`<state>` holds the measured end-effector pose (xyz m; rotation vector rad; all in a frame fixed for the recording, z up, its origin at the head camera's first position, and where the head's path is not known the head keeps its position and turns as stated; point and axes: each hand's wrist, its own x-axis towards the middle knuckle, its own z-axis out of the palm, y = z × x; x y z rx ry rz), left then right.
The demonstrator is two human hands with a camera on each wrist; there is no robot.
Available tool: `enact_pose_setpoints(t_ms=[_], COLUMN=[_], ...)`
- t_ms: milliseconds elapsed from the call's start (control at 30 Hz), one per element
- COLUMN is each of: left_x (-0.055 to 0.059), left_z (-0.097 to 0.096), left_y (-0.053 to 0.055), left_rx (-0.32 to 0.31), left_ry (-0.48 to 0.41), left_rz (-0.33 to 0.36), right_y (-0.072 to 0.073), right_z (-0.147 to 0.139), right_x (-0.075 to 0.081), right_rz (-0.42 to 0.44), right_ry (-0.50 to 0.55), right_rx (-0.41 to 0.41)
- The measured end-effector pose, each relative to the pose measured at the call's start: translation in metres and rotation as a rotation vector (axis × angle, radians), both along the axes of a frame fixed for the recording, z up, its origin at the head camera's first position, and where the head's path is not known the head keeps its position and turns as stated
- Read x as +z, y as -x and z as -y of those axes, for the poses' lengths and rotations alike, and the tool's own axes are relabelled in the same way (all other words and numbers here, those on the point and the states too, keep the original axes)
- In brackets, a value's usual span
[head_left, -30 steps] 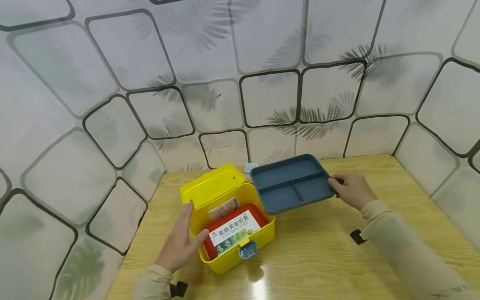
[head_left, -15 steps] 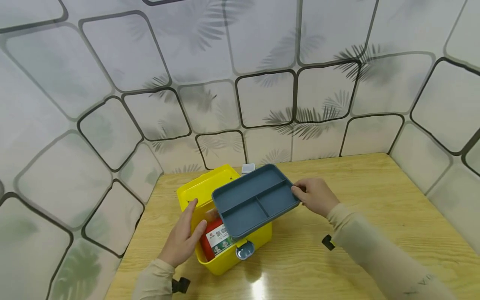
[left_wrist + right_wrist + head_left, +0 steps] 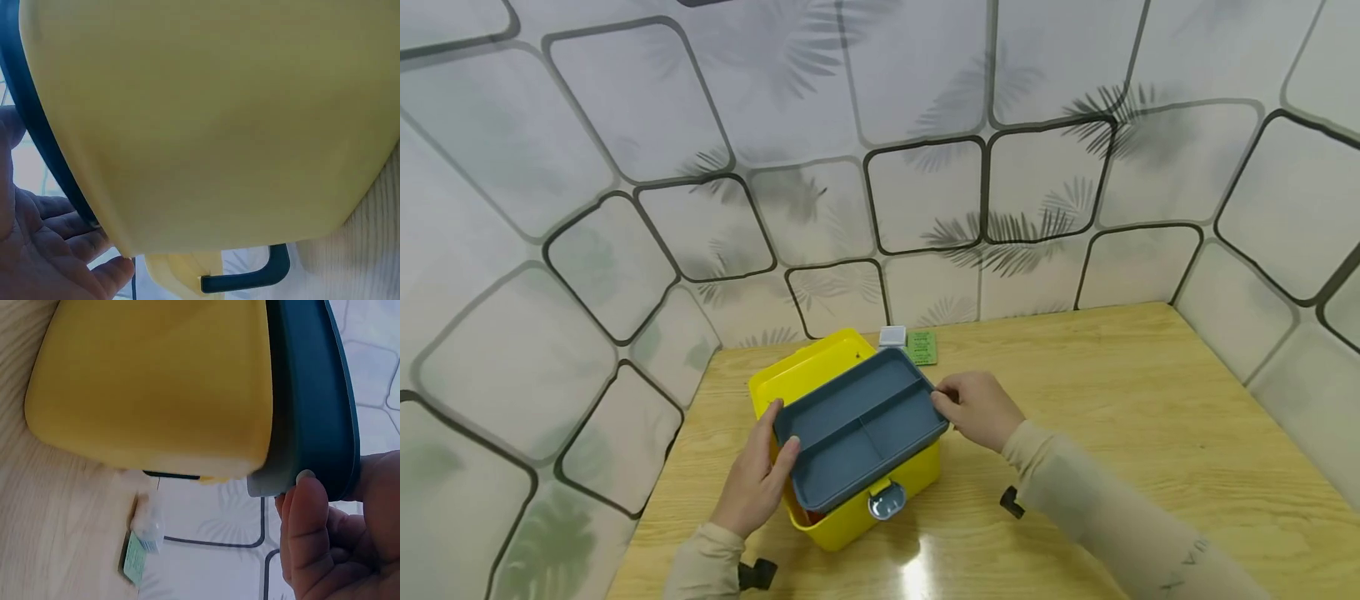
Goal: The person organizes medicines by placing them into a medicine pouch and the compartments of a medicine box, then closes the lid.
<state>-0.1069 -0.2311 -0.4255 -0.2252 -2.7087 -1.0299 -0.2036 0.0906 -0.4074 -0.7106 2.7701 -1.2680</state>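
Observation:
A dark blue divided tray (image 3: pixel 842 404) lies slanted over the mouth of a yellow box (image 3: pixel 850 523), whose lid (image 3: pixel 812 367) is flipped back. My right hand (image 3: pixel 981 408) pinches the tray's right end; in the right wrist view that end of the tray (image 3: pixel 319 406) stands above the box rim. At the other end, my left hand (image 3: pixel 752 479) has its fingers loosely extended along the box's left side, thumb at the tray's corner. The left wrist view shows these fingers touching the rim. The red-and-white pack inside is nearly all hidden. A clear latch (image 3: pixel 887 502) hangs at the front.
Behind the box stand a small white box (image 3: pixel 892 336) and a green printed card (image 3: pixel 922 348). The wooden table (image 3: pixel 1090 417) reaches back to a patterned curtain (image 3: pixel 925 200). A dark handle (image 3: pixel 250 278) shows in the left wrist view.
My right hand has carried the tray left and down from the box's right side to over its opening, covering the red pack. The green card has come into sight. My left hand stays by the box.

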Motion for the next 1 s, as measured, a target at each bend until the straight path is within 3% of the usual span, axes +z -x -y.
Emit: enact_pose_setpoints(t_ms=[300, 1000], left_x=[-0.004, -0.015], left_z=[0.005, -0.001], left_y=[0.000, 0.005], left_rx=[0.028, 0.065], left_ry=[0.018, 0.062], left_rz=[-0.008, -0.056], right_y=[-0.009, -0.014], right_z=[0.017, 0.023], right_x=[-0.003, -0.020], right_rz=[0.047, -0.120], right_ry=[-0.003, -0.048], right_rx=[-0.022, -0.084])
